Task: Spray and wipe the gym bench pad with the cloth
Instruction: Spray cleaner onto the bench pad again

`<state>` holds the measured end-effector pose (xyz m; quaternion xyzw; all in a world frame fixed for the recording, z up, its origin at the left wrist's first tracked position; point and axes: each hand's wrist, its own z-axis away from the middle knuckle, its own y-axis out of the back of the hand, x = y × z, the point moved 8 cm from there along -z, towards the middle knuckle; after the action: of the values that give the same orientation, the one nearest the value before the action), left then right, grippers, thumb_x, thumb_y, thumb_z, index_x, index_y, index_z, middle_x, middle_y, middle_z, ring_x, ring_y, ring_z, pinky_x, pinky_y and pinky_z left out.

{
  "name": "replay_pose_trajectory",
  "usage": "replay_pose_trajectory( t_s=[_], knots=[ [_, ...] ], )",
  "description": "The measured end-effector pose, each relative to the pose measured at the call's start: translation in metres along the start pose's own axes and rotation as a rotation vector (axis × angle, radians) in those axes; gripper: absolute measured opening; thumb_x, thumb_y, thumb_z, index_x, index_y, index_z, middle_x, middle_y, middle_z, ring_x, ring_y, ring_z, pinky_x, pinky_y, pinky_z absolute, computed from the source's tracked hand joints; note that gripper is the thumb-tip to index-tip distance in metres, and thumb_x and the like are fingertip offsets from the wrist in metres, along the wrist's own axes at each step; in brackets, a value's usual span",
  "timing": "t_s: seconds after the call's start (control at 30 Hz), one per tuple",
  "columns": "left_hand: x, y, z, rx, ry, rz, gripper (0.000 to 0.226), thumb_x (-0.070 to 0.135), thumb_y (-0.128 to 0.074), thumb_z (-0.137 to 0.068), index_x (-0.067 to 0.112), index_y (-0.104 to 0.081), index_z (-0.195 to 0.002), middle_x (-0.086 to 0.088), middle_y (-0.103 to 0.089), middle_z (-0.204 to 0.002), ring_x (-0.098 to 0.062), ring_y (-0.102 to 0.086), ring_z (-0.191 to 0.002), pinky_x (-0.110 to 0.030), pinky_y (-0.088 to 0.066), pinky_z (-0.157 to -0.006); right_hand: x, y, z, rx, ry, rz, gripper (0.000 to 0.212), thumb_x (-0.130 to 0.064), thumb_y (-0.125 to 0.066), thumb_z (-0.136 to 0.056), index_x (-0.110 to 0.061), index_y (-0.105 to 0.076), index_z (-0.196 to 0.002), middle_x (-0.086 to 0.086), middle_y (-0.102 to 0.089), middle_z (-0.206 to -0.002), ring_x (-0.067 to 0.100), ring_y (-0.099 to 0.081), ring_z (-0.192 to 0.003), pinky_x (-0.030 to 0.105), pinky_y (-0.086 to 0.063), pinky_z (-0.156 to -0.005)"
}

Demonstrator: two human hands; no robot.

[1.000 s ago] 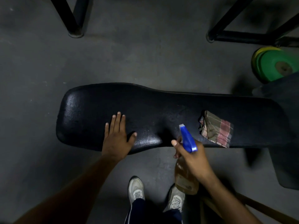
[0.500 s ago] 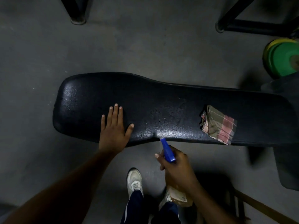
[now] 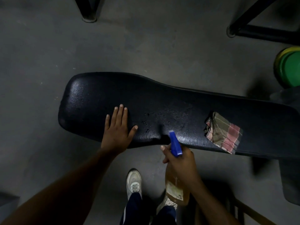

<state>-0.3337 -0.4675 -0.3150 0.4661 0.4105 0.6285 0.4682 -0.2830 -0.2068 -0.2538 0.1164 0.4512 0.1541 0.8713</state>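
Note:
The black bench pad (image 3: pixel 162 101) stretches across the middle of the view, with wet droplets shining near its centre. My left hand (image 3: pixel 117 129) lies flat on the pad's near edge, fingers apart, holding nothing. My right hand (image 3: pixel 180 161) grips a spray bottle (image 3: pixel 175 144) with a blue trigger head and amber liquid; its nozzle points at the pad's near edge, just over it. A folded checked cloth (image 3: pixel 224 132), red and olive, rests on the pad to the right, apart from both hands.
Grey concrete floor (image 3: pixel 48 54) surrounds the bench. Black frame legs (image 3: pixel 88 10) stand at the back, another black frame (image 3: pixel 259 31) at the back right. Green and yellow weight plates (image 3: pixel 289 69) sit at the right edge. My white shoes (image 3: pixel 134 182) are below the pad.
My right hand and the bottle swung left and back toward me, then rose slightly to the pad's edge. More droplets show on the pad. The left hand has stayed flat.

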Motion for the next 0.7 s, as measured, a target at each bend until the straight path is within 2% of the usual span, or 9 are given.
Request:
replay_pose_trajectory(
  t_s=[0.17,0.33,0.43,0.7],
  knots=[
    [0.001,0.002,0.001,0.005,-0.005,0.010,0.083,0.067,-0.017,-0.099,0.015,0.003,-0.162,-0.004,0.011,-0.171,-0.018,0.015,-0.157,-0.049,0.003,-0.127,0.009,0.035,-0.008,0.071,-0.058,-0.070,0.020,-0.034,-0.076,-0.093,-0.016,-0.069,-0.087,0.008,-0.077,-0.073,0.019,-0.075,-0.072,0.044,-0.059,-0.083],
    [0.002,0.004,0.002,0.016,-0.006,0.023,0.083,0.065,-0.018,-0.099,0.014,-0.001,-0.162,-0.005,0.008,-0.171,-0.019,0.012,-0.157,-0.050,0.001,-0.127,0.000,0.046,-0.020,0.121,-0.035,-0.065,0.025,-0.034,-0.076,-0.093,-0.011,-0.068,-0.084,0.008,-0.077,-0.071,0.017,-0.073,-0.066,0.038,-0.054,-0.075],
    [0.002,0.002,0.002,0.008,-0.008,0.020,0.083,0.065,-0.019,-0.100,0.015,0.000,-0.162,-0.005,0.009,-0.171,-0.019,0.013,-0.157,-0.050,0.000,-0.127,-0.011,0.036,-0.029,0.100,0.003,-0.056,0.024,-0.035,-0.077,-0.092,-0.014,-0.068,-0.086,0.009,-0.076,-0.070,0.022,-0.076,-0.072,0.042,-0.059,-0.081],
    [0.003,0.001,0.000,-0.027,0.001,0.002,0.083,0.067,-0.019,-0.100,0.016,0.005,-0.161,-0.006,0.013,-0.170,-0.020,0.016,-0.156,-0.048,0.005,-0.126,-0.050,-0.016,-0.031,-0.049,0.075,0.018,0.023,-0.037,-0.075,-0.093,-0.016,-0.068,-0.088,0.009,-0.075,-0.071,0.016,-0.075,-0.070,0.043,-0.060,-0.083]
  ],
)
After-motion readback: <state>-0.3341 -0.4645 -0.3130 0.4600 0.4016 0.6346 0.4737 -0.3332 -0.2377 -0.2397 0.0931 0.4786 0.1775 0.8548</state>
